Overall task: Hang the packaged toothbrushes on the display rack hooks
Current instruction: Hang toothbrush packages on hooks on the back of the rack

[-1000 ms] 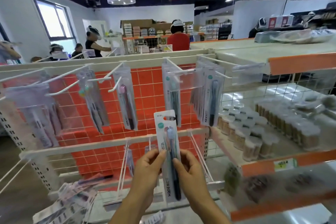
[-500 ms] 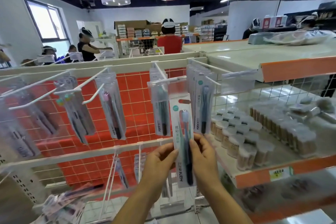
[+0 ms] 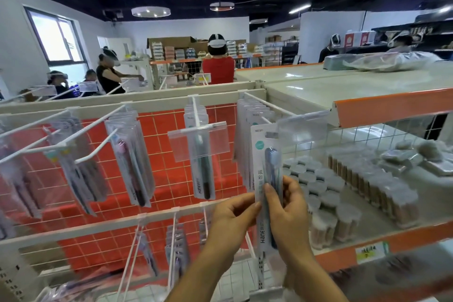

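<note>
Both hands, left hand point(image 3: 232, 213) and right hand point(image 3: 289, 213), pinch the toothbrush pack point(image 3: 266, 179) low; its hang hole sits above the grip at the hook point(image 3: 269, 120) tip. Risk: the card flexes, misses the tip, snags the price tag holder point(image 3: 302, 127).

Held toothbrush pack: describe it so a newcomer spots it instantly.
Find the rack's upper row of hooks on the red grid. At the rightmost hook hangs a stack of packs. The held toothbrush pack is frontmost, pinched by left hand and right hand.
</note>
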The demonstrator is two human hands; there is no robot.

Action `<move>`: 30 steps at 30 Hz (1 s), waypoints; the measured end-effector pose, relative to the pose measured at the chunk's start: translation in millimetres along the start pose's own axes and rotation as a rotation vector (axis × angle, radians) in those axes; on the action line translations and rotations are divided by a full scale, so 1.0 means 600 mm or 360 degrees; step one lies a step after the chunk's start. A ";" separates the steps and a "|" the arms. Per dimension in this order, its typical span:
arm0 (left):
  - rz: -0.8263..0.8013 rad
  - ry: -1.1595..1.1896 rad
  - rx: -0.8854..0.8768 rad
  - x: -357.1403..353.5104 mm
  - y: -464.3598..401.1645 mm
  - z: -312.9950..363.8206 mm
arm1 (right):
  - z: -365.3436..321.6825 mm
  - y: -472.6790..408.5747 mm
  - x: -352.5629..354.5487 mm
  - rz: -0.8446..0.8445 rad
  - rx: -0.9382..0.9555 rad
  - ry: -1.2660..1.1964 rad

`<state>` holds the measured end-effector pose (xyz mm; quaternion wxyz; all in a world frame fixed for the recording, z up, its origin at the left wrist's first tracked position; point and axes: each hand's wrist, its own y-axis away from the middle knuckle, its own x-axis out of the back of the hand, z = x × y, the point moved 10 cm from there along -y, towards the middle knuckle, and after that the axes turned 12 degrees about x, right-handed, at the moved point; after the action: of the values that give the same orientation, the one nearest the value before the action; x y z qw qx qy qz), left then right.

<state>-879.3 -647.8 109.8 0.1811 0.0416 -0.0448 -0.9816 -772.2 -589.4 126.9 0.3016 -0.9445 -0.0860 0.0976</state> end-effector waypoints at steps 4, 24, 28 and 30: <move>-0.0021 -0.0002 -0.0025 -0.015 -0.009 0.009 | -0.003 -0.015 0.016 0.0037 0.0073 0.0076; -0.0014 -0.0251 -0.0271 -0.043 -0.004 0.019 | -0.014 -0.007 0.055 0.0136 0.0170 -0.0008; -0.0024 -0.0201 -0.0246 -0.045 -0.008 0.020 | -0.005 -0.012 0.054 0.0137 0.0137 -0.0039; -0.0045 -0.0153 -0.0210 -0.046 -0.012 0.021 | 0.003 -0.018 0.051 0.0109 0.0119 -0.0024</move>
<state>-857.3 -630.1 123.1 0.1673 -0.0169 0.0121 -0.9857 -744.2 -572.7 127.9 0.3324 -0.9343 -0.0521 0.1180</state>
